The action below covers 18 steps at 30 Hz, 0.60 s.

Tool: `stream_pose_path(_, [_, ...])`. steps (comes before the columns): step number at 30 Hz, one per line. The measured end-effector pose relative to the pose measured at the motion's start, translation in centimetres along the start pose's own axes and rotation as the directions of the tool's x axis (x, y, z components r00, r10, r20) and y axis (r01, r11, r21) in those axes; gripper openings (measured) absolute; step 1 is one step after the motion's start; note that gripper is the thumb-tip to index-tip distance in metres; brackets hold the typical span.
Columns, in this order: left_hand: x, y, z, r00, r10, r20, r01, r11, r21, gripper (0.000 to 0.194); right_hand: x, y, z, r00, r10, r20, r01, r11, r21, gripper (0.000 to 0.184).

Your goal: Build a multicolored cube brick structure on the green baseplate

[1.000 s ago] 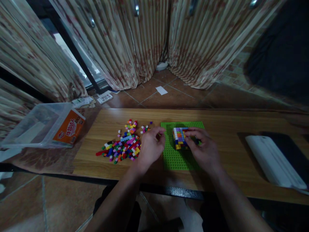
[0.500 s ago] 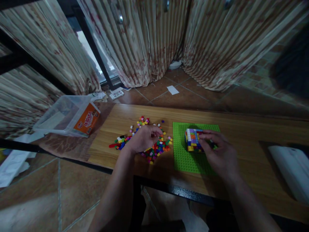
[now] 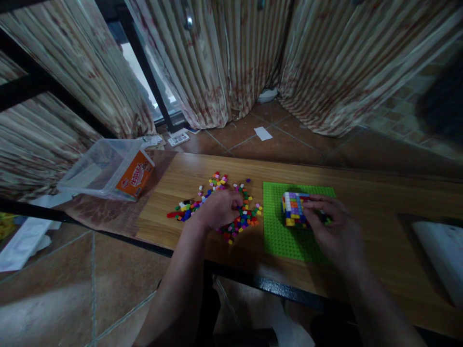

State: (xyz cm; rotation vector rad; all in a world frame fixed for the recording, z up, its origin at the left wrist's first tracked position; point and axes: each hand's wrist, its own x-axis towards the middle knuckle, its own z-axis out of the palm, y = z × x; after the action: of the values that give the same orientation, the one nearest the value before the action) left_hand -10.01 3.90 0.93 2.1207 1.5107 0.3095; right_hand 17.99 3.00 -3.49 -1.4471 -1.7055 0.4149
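Loose toy bricks (image 3: pixel 248 219) in many colours lie in a pile on the wooden table. My left hand (image 3: pixel 222 208) is down at this pile, its fingers curled together; whatever they pinch is hidden. A block built of multicoloured bricks (image 3: pixel 293 206) rests on the green baseplate (image 3: pixel 277 243), at the middle of the plate. My right hand (image 3: pixel 331 217) grips the right side of this block between thumb and fingers, which cover part of it.
An open clear plastic box (image 3: pixel 103 166) with an orange label stands left of the wooden tabletop (image 3: pixel 202 164). A white object (image 3: pixel 439 250) lies at the right end. Curtains (image 3: pixel 210 67) hang beyond the table, and a paper (image 3: pixel 263 133) lies on the floor.
My left hand has lowered into the brick pile and its fingers have curled in. My right hand keeps its hold on the block. The whole view has shifted slightly.
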Motion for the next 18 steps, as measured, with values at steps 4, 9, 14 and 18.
stream_pose_path(4, [0.16,0.24,0.17,1.0,-0.019,-0.01,0.02,0.998,0.057,0.015,-0.02,-0.09,-0.05,1.0,-0.003,0.003,0.003,1.0,-0.005,0.018])
stream_pose_path(9, [0.08,0.06,0.06,0.996,-0.055,-0.066,0.061,0.994,0.091,0.02,0.02,0.06,0.0,1.0,-0.004,0.004,0.004,1.0,-0.006,0.017])
stream_pose_path(14, [0.02,-0.28,-0.06,0.988,-0.118,-0.098,0.128,0.987,0.096,0.02,0.0,0.09,0.0,1.0,-0.006,-0.006,0.006,1.0,-0.005,0.016])
stream_pose_path(18, [0.02,-0.39,-0.07,0.981,-0.151,-0.119,0.164,0.981,0.102,0.023,0.03,0.01,-0.03,1.0,-0.005,0.001,0.005,1.0,0.006,0.017])
